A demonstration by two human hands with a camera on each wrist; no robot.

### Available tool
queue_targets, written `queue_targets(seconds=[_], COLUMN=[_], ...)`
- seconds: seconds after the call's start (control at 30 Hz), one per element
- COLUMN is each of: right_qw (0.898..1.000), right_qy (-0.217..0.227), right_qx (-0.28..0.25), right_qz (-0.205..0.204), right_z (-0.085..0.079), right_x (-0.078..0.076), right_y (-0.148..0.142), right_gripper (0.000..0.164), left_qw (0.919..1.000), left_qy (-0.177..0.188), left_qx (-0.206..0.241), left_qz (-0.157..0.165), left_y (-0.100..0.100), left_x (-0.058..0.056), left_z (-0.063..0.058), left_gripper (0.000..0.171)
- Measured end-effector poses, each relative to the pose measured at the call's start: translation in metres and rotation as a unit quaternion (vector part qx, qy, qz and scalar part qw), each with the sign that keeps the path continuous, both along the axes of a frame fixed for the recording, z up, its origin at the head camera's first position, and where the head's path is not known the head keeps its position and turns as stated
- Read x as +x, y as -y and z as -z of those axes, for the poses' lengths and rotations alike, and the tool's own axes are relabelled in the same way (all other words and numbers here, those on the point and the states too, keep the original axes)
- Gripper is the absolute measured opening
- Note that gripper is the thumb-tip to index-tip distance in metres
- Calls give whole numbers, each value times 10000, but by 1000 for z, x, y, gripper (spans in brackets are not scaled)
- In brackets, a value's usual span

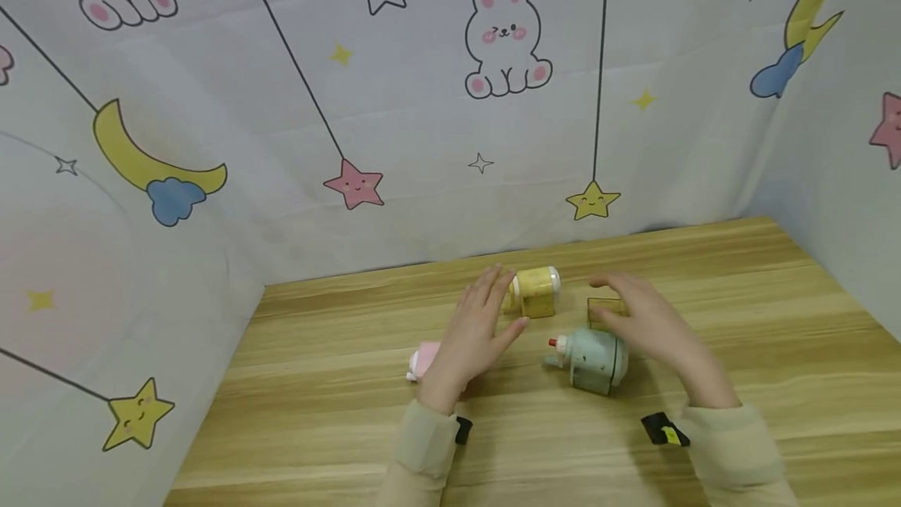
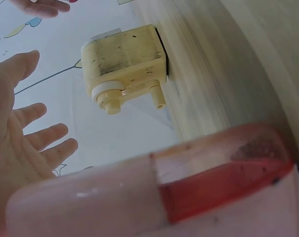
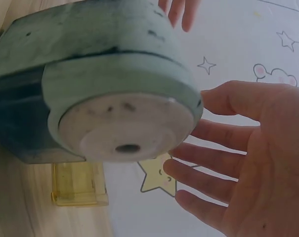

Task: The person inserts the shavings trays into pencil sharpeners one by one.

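My left hand (image 1: pixel 473 331), fingers spread, holds nothing. In the head view it overlaps the left end of a yellow pencil sharpener (image 1: pixel 538 293); the left wrist view shows a gap between them. A pink pencil sharpener (image 1: pixel 425 358) is partly hidden behind that hand and wrist; its red clear part (image 2: pixel 213 190) shows close up. On the right, a pale green pencil sharpener (image 1: pixel 597 358) lies below my right hand (image 1: pixel 655 321), its round face (image 3: pixel 127 126) showing a hole. That hand is loosely curved and empty, near a small clear yellow drawer (image 3: pixel 80 183).
All these things lie on a wood-grain table (image 1: pixel 317 413). White cloth (image 1: pixel 422 131) with printed stars, moons and rabbits rises behind the table and along its sides. Black wrist pieces (image 1: pixel 665 429) show beside both sleeves.
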State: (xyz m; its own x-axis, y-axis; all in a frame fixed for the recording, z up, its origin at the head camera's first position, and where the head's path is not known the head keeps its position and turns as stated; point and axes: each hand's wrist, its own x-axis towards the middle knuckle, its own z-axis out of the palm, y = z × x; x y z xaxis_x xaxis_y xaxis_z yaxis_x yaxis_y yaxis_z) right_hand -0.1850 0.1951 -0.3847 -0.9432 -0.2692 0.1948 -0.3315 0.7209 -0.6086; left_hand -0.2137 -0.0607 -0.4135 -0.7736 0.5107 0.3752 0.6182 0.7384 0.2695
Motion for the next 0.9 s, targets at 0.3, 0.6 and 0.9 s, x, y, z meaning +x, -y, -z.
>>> queue_targets(seconds=[0.3, 0.6, 0.9], right_qw=[10000, 9993, 9988], right_qy=[28, 34, -217], right_qx=[66, 341, 380], right_qz=[45, 178, 202], right_z=[6, 22, 37], right_x=[-5, -14, -21], right_y=[-9, -15, -23], right_gripper=[46, 55, 65], left_qw=[9999, 9998, 9989], left_qy=[45, 154, 433], left_qx=[71, -50, -123], left_qz=[-56, -88, -111], left_y=[-3, -8, -20], left_x=[-7, -20, -28], left_z=[3, 8, 7], left_gripper=[69, 73, 77])
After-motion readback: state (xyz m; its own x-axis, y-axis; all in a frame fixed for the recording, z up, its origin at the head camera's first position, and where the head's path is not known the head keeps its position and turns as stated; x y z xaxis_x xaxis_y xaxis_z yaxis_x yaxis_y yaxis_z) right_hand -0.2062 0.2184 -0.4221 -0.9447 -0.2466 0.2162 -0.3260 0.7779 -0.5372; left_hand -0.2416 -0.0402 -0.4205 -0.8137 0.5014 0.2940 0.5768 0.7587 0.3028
